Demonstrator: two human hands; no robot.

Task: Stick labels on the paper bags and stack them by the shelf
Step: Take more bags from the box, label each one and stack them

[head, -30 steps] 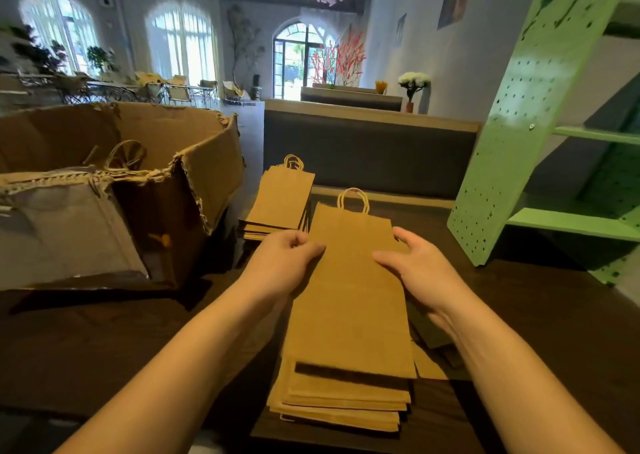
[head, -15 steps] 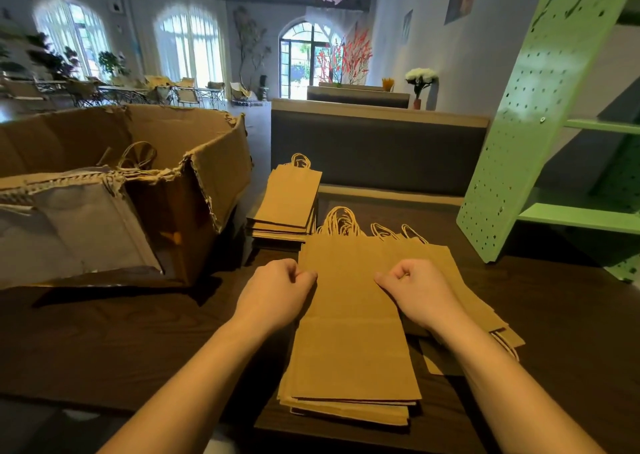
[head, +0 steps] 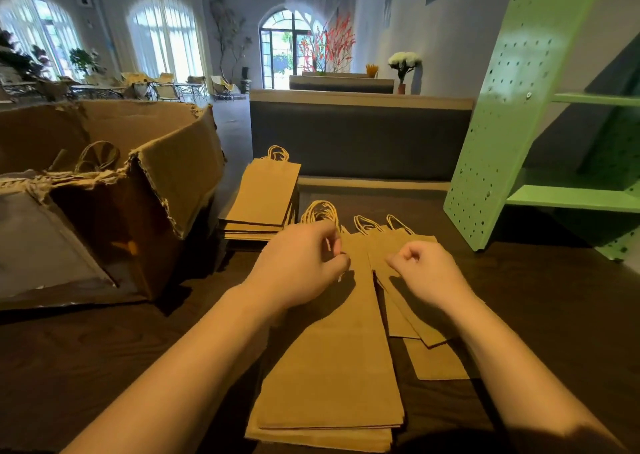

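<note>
- The left hand (head: 301,266) reaches forward, back uppermost, its fingers (head: 323,235) curled in toward the thumb; whether they pinch anything cannot be told.
- The right hand (head: 427,275) lies just right of that grip, knuckles up, its fingers (head: 415,251) tucked under, with the thumb tip pointing at the left hand; its hold is hidden too.
- The bare left forearm (head: 166,374) and right forearm (head: 519,377) converge from the lower corners; the hands are near each other, not touching.

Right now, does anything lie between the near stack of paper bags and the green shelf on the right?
Nothing visible blocks it. A few loose bags fan out right of the stack of bags, under the right hand; beyond them only bare dark table reaches the green shelf.
</note>
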